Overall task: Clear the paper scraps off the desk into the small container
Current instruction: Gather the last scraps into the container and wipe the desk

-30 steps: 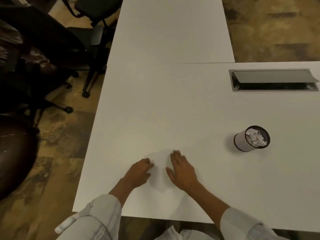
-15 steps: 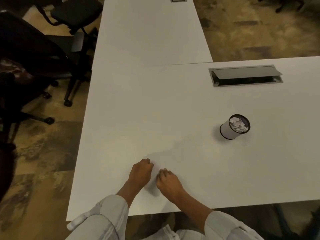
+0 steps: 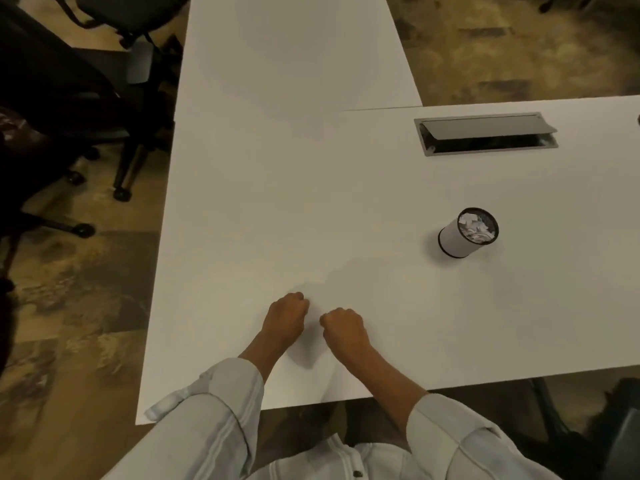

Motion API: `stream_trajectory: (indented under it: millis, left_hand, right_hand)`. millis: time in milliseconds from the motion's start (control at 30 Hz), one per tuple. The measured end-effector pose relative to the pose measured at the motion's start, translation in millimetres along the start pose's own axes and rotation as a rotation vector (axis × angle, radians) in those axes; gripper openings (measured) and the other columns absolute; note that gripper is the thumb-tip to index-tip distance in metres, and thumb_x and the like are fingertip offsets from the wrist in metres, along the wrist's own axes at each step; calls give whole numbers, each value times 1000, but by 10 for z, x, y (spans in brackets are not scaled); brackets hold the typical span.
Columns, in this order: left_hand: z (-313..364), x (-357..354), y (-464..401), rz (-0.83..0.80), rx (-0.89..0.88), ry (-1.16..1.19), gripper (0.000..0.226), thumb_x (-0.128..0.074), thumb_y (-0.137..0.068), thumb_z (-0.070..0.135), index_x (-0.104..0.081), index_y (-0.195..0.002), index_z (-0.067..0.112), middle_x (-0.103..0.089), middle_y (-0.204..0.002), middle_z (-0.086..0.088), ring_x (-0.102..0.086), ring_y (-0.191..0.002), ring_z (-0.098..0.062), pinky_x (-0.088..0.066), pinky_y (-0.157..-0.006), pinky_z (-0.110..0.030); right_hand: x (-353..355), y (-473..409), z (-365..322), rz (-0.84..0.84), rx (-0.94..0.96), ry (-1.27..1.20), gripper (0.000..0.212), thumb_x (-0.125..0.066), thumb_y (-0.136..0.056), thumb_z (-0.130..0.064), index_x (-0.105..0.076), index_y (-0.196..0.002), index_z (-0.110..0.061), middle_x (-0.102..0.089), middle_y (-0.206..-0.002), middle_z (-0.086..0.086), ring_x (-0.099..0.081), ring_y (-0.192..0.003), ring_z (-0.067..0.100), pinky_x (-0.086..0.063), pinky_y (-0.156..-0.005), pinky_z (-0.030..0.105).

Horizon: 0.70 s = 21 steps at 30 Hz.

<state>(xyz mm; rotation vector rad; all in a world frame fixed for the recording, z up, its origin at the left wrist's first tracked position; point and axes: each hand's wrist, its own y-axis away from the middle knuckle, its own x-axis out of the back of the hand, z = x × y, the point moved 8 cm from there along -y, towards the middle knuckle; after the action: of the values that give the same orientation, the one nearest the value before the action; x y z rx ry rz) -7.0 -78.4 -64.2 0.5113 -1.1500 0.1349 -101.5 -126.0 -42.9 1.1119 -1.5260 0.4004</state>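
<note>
White desk [image 3: 277, 202] fills most of the view, L-shaped w/ a second desk section [image 3: 287, 53] butting on at the far side; brown patterned floor [image 3: 69, 306] all round, dark office chairs [image 3: 69, 98] on casters at left. Grey cable hatch [image 3: 485, 133] set into the desk top at far right, its flap lifted partway. Small container [image 3: 460, 239], a white cylinder w/ dark rim, stands upright on the desk right of centre, well apart from both hands; paper scraps [image 3: 476, 228] show inside it up near the rim. Left hand [image 3: 287, 318] and right hand [image 3: 343, 329] sit near the front edge of the desk, just beside each other but apart, both w/ fingers curled under into fists, knuckles facing away from the body. Can't tell whether either fist has scraps in it: nothing shows between the fingers and the palms are hidden. Any loose scraps on the white top near the hands can't be made out, too pale against the surface. Light sleeves [image 3: 214, 410] rolled to the forearm on both arms; shirt front w/ a button visible at the bottom edge.
</note>
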Motion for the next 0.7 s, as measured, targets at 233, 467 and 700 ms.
stream_trajectory:
  millis: [233,467,700]
  left_hand:
    - [-384,19,126,79,184,463,16,-51,-91,4,-65,-83,3,-68,-84,-11,-61,-76,-24,-50,-71,-34]
    - [-405,-48,309,87,238,678,10,-63,-85,4,-68,-80,11,-66,-68,1,-64,-62,-15,-53,-62,-23]
    - [-415,-42,306,122,296,719,18,-71,-80,7,-60,-87,20,-67,-71,-1,-65,-62,-12,-57,-60,-25]
  right_hand:
    - [-168,310,899,140,-552,-1054,15,-84,-70,-12,-77,-84,-17,-76,-83,-5,-71,-78,7,-59,-81,25]
    - [-132,344,531,181,-199,-477,25,-67,-88,-25,-71,-111,-13,-73,-107,1,-67,-93,7,-53,-91,24]
    - [-438,327,69,72,-14,-2,26,-62,-92,-16,-64,-118,-12,-65,-117,7,-60,-103,21,-55,-85,30]
